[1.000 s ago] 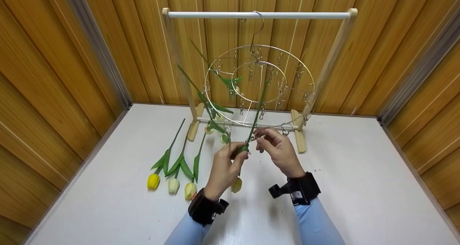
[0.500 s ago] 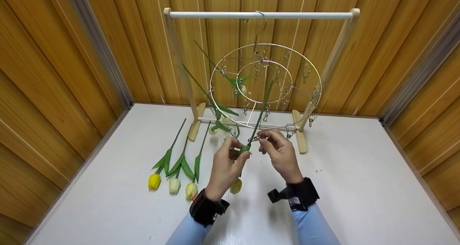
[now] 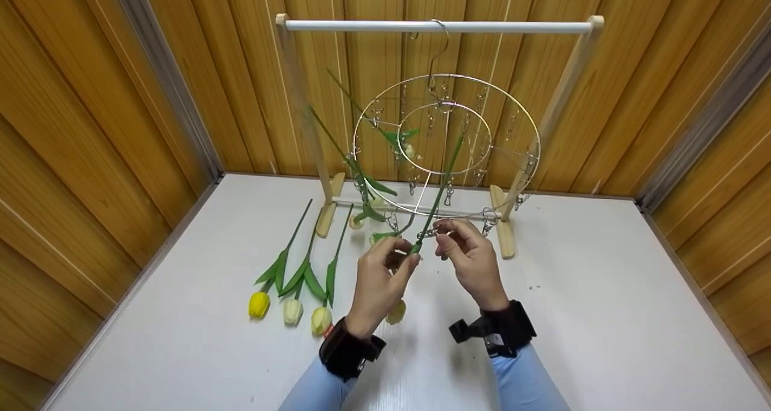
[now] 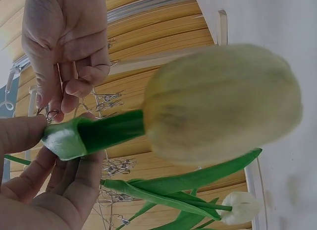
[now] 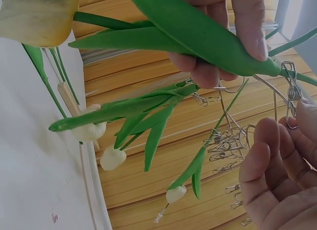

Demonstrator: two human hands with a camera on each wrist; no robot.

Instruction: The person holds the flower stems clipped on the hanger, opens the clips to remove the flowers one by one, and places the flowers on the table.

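My left hand [image 3: 385, 278] pinches an artificial tulip [image 4: 223, 103] at the base of its green leaves [image 5: 198, 36]. The pale yellow bloom points down and the bare stem [image 3: 446, 182] slants up. Between the thumb and fingers of my right hand [image 3: 473, 257] is a wire clip [image 5: 292, 88] of the round metal hanger [image 3: 539, 149]. This clip lies against the stem just above the leaves; whether it grips the stem I cannot tell. Other tulips hang upside down from the hanger's left side, among them one white tulip [image 5: 176, 194].
A rack with a white bar [image 3: 512, 26] and wooden feet [image 3: 506, 239] carries the hanger by its hook. On the white table [image 3: 602, 314], to the left, lie a bright yellow tulip [image 3: 259, 305], a whitish tulip [image 3: 293, 311] and a pale yellow tulip [image 3: 321, 320].
The hanger has shifted slightly right. The held tulip's stem leans further right, its top moving that way, while both hands stay nearly in place, holding the tulip and the clip.
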